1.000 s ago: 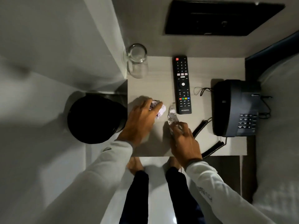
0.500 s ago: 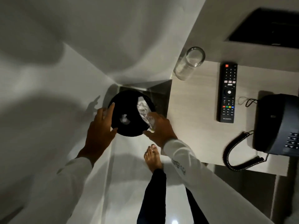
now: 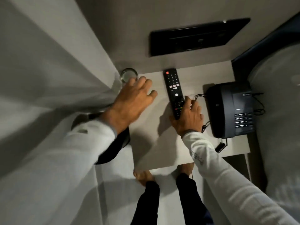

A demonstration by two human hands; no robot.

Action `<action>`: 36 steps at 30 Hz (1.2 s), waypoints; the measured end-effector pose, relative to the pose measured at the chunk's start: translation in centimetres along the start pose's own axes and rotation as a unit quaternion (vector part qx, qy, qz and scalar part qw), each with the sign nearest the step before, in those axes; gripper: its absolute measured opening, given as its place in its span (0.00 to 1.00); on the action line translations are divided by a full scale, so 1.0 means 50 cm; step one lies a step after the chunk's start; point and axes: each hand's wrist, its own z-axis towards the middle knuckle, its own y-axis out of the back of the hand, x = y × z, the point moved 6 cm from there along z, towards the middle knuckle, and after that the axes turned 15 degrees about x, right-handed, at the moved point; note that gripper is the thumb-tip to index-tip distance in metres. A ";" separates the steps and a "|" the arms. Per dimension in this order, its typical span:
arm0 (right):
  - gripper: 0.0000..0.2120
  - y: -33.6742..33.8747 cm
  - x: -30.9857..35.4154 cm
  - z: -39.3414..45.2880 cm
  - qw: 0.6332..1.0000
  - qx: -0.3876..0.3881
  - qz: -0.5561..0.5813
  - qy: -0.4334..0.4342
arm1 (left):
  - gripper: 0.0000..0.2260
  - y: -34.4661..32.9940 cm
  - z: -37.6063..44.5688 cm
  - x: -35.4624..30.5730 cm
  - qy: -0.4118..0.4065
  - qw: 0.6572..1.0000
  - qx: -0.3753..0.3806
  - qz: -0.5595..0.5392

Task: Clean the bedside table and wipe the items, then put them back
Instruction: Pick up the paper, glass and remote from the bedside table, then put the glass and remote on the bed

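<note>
I am looking down from the head camera at the bedside table (image 3: 146,143), a pale top set against the wall.

Left hand (image 3: 129,101): it is hovering over the far-left corner of the table, palm down, with the fingers spread and loosely curved. The fingertips are lying just beside the drinking glass (image 3: 128,76), which is standing upright in that corner. I cannot tell whether a finger is touching the rim. This hand is not enclosing anything.

Right hand (image 3: 186,117): it is closing around the near end of the remote control (image 3: 173,91). The thumb is lying on the left edge and the fingers are wrapping the right edge, so the grip is pinching the remote across its width. The remote is lying lengthwise on the middle of the table, red power button at the far end. I cannot tell whether the remote is lifted or resting on the surface.

Telephone (image 3: 230,109): the dark desk unit is sitting on the right part of the table, keypad facing right, just beside the right hand. Its coiled cord (image 3: 220,146) is trailing along the table near the front edge.

Waste bin (image 3: 113,148): a dark round bin is standing on the floor beside the table's left edge, partly hidden by my left sleeve.
</note>
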 end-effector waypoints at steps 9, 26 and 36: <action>0.28 -0.040 0.007 0.004 0.991 0.083 0.104 0.009 | 0.15 -0.045 0.097 0.095 0.000 0.957 0.190 0.221; 0.24 0.301 -0.548 -0.469 0.760 -0.406 0.491 -0.131 | 0.26 0.510 0.066 -0.484 -0.124 0.748 -0.109 -0.642; 0.31 0.228 -0.959 -0.636 0.661 -0.457 0.445 -0.395 | 0.29 0.647 0.161 -1.082 -0.294 0.780 -0.046 -0.551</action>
